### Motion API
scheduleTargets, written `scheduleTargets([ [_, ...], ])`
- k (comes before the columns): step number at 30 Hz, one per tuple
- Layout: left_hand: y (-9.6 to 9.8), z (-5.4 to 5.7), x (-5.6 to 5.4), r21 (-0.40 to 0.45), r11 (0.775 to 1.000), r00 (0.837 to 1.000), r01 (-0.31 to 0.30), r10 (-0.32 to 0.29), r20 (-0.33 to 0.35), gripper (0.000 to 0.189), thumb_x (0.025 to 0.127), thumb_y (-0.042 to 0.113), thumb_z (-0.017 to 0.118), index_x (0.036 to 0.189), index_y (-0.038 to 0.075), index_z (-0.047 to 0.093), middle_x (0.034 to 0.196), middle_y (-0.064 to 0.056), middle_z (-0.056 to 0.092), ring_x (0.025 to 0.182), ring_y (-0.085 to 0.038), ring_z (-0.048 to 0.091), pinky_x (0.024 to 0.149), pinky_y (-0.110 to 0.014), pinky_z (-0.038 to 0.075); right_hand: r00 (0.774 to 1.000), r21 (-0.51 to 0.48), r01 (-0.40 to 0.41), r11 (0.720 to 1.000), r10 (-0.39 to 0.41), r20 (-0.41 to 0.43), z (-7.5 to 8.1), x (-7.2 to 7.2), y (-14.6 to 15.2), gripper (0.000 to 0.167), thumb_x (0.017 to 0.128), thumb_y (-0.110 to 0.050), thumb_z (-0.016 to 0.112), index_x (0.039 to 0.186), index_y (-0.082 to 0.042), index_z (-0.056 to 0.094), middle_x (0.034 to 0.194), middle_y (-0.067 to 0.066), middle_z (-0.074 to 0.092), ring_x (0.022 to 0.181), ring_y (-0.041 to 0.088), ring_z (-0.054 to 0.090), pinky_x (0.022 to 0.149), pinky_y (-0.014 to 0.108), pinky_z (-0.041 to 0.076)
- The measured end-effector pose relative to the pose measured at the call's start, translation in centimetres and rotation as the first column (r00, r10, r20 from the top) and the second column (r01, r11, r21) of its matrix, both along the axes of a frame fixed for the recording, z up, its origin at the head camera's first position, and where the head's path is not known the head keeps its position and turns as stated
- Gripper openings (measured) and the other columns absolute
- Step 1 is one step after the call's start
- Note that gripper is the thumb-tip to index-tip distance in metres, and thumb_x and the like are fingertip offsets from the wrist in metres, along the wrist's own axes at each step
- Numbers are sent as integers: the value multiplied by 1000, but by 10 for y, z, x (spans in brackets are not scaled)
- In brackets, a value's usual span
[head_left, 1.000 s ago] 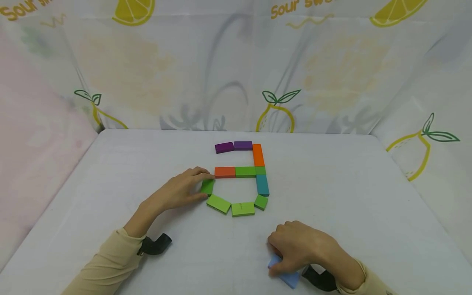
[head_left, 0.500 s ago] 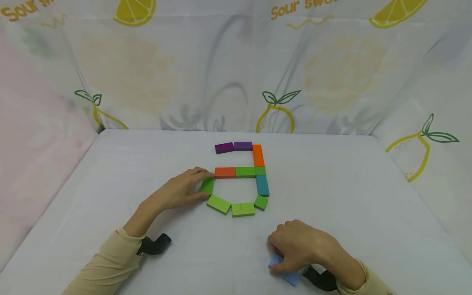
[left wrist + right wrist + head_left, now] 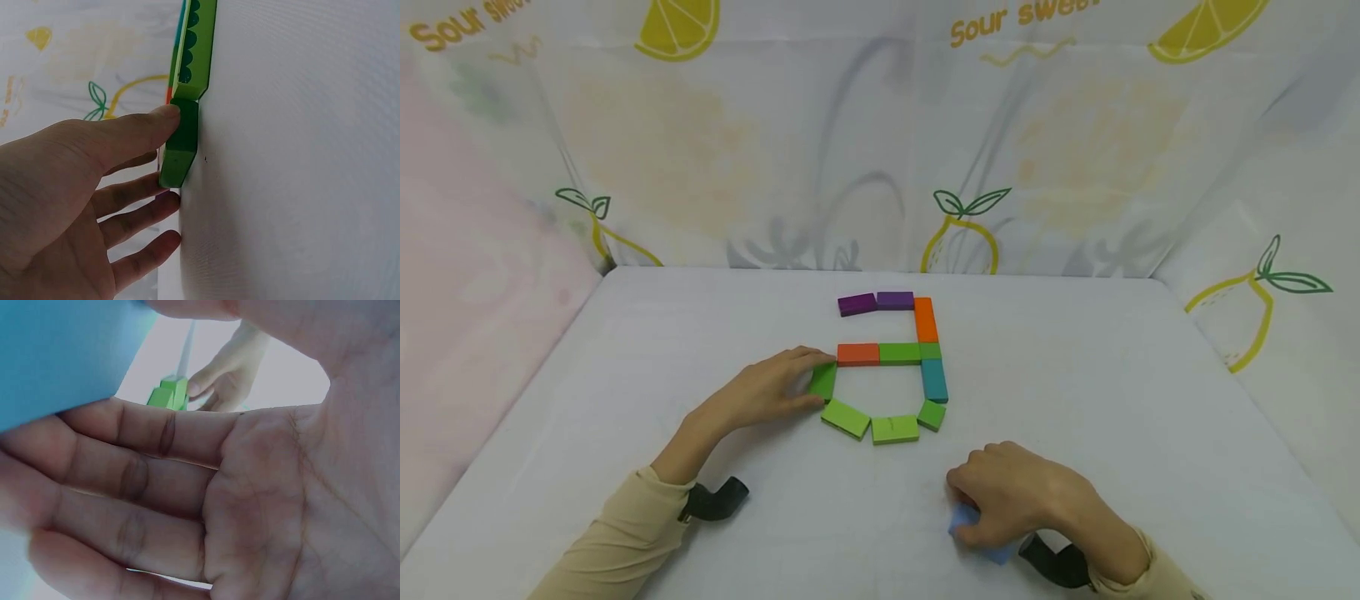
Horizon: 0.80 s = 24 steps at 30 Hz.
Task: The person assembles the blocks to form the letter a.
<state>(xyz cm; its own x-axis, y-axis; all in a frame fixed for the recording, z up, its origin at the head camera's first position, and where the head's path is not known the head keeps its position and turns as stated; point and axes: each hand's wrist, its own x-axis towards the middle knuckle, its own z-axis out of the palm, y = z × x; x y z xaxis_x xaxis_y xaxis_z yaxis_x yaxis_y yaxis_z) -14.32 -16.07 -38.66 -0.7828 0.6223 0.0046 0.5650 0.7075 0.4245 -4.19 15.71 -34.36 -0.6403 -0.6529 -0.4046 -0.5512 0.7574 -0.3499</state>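
My left hand (image 3: 767, 387) pinches a green block (image 3: 823, 381) at the left side of a figure of coloured blocks, thumb at its near end and index finger at its far end. In the left wrist view the thumb presses that block (image 3: 181, 140), the other fingers spread beyond it. A light green block (image 3: 846, 419) adjoins it. Near the front, my right hand (image 3: 1018, 492) grips a light blue flat block (image 3: 962, 518), partly hidden under the fingers. In the right wrist view the blue block (image 3: 59, 359) lies along the curled fingers.
The figure continues with a red-orange block (image 3: 858, 355), a green block (image 3: 899, 354), a teal block (image 3: 934, 381), an orange block (image 3: 927, 320) and two purple blocks (image 3: 896, 301) at the back. Black curved pieces (image 3: 718, 498) jut from both wrists. Lemon-print cloth hangs behind the white table (image 3: 1112, 350).
My right hand has moved slightly away from the front edge with the light blue block in its grip. My left hand stays on the green block; the view has tilted slightly up.
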Motion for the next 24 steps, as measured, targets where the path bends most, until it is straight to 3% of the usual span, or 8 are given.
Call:
scheduleTargets([
  [11,1,0,0,-12,1000,1000,5,-5,13,56,85,28,70,135,12,50,136,-11,52,126,-30,49,99,-49,45,999,-42,17,999,-19,-46,-2,-8,4,19,76,-31,67,70,-20,53,57,-15,43,51,0,37,48,18,32],
  [24,2,0,-2,-13,1000,1000,9,-9,-1,57,84,27,71,135,13,51,135,-10,53,124,-29,51,99,-49,45,986,-62,70,996,-78,-148,-7,-17,8,19,73,-30,63,69,-20,48,57,-15,37,51,0,31,45,18,24],
])
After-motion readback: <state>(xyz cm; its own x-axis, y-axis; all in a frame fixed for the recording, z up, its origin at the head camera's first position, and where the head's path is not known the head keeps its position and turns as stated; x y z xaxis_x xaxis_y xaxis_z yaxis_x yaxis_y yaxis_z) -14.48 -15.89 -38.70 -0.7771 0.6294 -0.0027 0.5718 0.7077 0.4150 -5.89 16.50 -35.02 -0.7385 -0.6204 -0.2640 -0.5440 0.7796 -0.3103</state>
